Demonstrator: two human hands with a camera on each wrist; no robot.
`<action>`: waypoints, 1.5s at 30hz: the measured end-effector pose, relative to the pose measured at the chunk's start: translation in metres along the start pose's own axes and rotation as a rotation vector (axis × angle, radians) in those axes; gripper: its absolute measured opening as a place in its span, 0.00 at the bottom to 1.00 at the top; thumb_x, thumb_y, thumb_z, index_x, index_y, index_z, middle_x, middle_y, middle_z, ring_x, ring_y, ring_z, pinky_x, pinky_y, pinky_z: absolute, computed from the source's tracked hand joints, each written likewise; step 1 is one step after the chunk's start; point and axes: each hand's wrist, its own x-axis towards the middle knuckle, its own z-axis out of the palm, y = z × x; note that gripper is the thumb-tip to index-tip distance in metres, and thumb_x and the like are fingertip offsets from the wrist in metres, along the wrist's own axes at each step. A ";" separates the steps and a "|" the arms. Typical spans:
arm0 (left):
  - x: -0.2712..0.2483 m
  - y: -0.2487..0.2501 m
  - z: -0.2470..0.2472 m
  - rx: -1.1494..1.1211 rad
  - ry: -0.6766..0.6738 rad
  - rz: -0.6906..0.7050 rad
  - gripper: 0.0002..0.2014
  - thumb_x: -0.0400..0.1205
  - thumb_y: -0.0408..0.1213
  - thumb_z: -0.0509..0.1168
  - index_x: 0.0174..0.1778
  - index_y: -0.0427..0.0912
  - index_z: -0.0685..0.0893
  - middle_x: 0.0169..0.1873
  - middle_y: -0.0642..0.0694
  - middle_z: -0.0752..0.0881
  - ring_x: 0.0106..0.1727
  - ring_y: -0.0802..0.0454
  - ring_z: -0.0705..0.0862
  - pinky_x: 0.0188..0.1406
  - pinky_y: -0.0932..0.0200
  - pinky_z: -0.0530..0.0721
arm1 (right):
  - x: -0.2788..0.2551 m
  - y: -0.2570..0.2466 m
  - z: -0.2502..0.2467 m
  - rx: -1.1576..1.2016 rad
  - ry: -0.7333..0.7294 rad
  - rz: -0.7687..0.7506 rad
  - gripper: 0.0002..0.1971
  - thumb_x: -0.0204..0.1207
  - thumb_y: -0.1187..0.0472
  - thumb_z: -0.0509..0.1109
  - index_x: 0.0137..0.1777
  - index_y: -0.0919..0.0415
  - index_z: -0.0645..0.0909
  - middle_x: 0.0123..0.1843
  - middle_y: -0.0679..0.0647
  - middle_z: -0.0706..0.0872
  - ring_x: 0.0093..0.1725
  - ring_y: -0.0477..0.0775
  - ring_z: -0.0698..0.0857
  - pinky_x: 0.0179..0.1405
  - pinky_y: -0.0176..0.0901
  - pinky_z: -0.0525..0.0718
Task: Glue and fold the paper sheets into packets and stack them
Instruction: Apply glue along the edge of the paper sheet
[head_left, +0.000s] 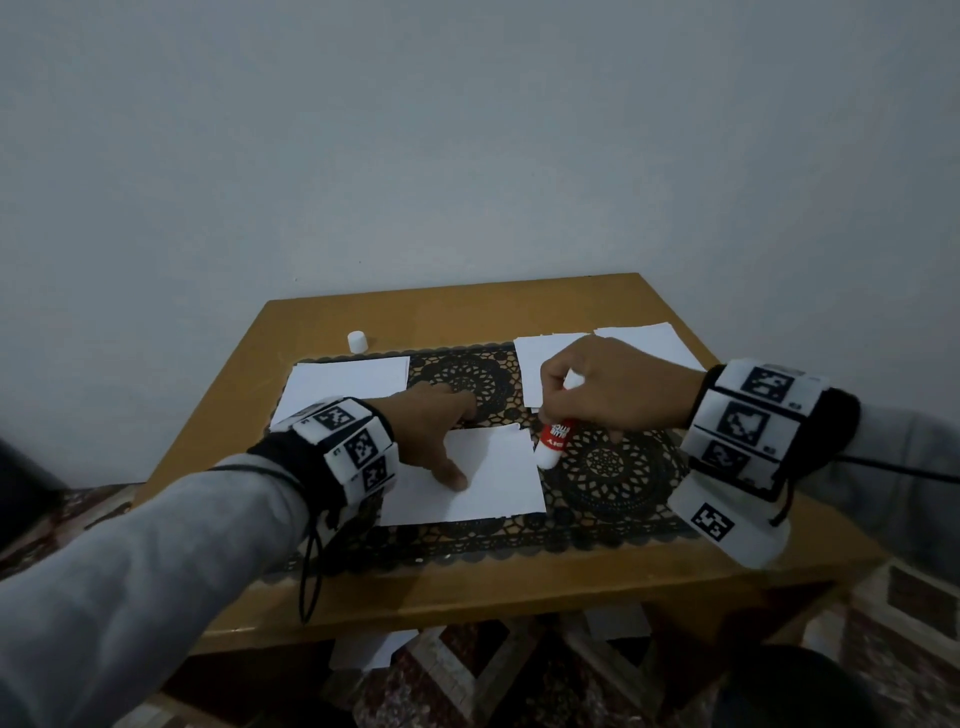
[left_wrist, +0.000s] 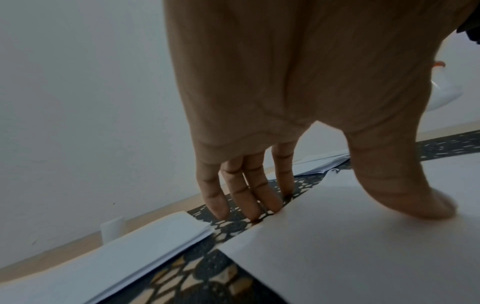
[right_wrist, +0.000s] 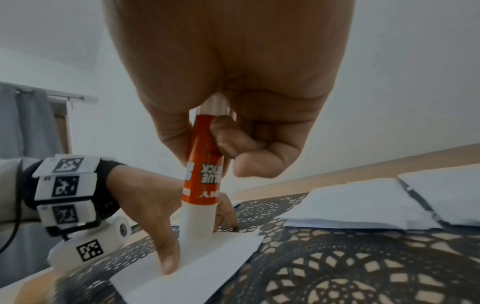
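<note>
Right hand (right_wrist: 233, 86) gripping glue stick (right_wrist: 202, 174), tip seemingly touching sheet (right_wrist: 197, 265)

white paper sheet (head_left: 467, 478) flat on mat, centre | red-white glue stick (head_left: 554, 439) upright, tip at sheet's right edge

One glue stick (head_left: 554, 439), one cap (head_left: 357, 341), three paper stacks (head_left: 347, 385), one sheet (head_left: 467, 480).

A wooden table (head_left: 519, 587) carries a black lace mat (head_left: 613, 483) (paper sheets (head_left: 467, 483) atop) and a white cap (head_left: 357, 340).
</note>
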 end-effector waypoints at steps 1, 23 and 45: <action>0.001 0.000 -0.001 -0.006 -0.007 0.000 0.37 0.67 0.58 0.77 0.67 0.48 0.69 0.61 0.45 0.75 0.60 0.47 0.72 0.56 0.50 0.76 | 0.000 0.002 -0.002 -0.005 0.010 -0.001 0.12 0.74 0.53 0.72 0.30 0.55 0.82 0.36 0.48 0.84 0.37 0.60 0.86 0.35 0.55 0.88; -0.034 -0.015 -0.003 -0.497 0.381 -0.061 0.18 0.77 0.28 0.63 0.59 0.53 0.80 0.51 0.51 0.79 0.49 0.52 0.77 0.44 0.60 0.76 | 0.007 0.009 0.005 -0.130 0.063 0.020 0.09 0.74 0.49 0.72 0.37 0.53 0.83 0.45 0.55 0.87 0.49 0.57 0.84 0.52 0.54 0.82; -0.038 -0.006 0.019 -0.416 0.022 -0.212 0.22 0.75 0.43 0.74 0.60 0.52 0.72 0.45 0.50 0.79 0.38 0.55 0.80 0.31 0.66 0.76 | 0.069 -0.008 0.049 -0.238 0.144 0.040 0.08 0.78 0.51 0.69 0.41 0.54 0.81 0.48 0.52 0.86 0.38 0.49 0.80 0.37 0.43 0.76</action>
